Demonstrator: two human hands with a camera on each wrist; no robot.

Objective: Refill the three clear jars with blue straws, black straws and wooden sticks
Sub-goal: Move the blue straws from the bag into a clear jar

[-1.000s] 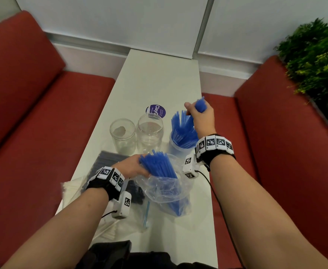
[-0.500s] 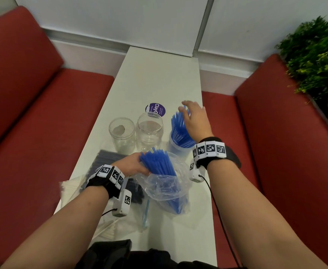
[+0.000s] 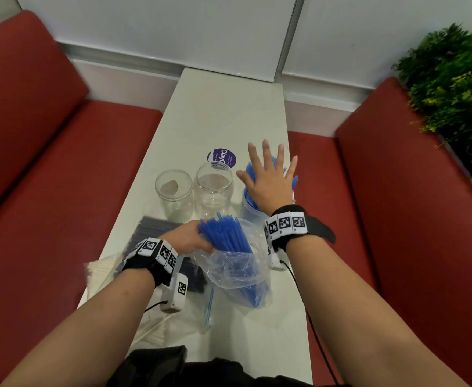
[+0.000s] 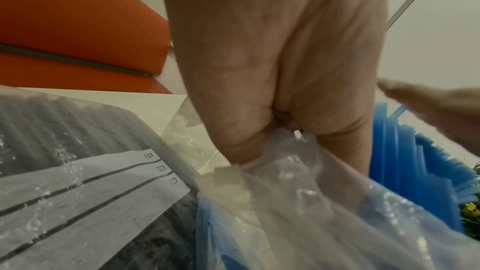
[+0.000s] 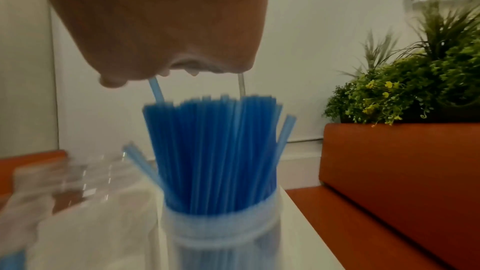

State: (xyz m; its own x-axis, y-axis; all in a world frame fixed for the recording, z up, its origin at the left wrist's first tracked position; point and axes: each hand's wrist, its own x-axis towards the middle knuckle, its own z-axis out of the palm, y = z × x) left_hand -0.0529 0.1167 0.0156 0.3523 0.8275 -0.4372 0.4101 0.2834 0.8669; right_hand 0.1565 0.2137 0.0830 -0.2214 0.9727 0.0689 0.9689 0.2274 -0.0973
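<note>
Three clear jars stand in a row mid-table: the left jar (image 3: 174, 191) and middle jar (image 3: 213, 188) hold no straws, and the right jar (image 3: 248, 209) (image 5: 221, 233) is packed with upright blue straws (image 3: 250, 174) (image 5: 215, 151). My right hand (image 3: 268, 177) lies flat with fingers spread on the tops of those straws. My left hand (image 3: 190, 238) (image 4: 280, 89) pinches the rim of a clear plastic bag (image 3: 229, 272) (image 4: 298, 202) with more blue straws (image 3: 223, 233) sticking out. A bag of black straws (image 3: 151, 227) (image 4: 78, 151) lies under my left wrist.
A pale bag of wooden sticks (image 3: 100, 275) lies at the table's near left corner. A purple round sticker (image 3: 221, 157) sits behind the jars. Red benches (image 3: 61, 177) flank the narrow white table (image 3: 223, 107). A green plant (image 3: 452, 93) stands far right.
My right hand held a bunch of blue straws over the right jar, let them drop in, and now lies flat with spread fingers on top. The left hand has stayed on the bag.
</note>
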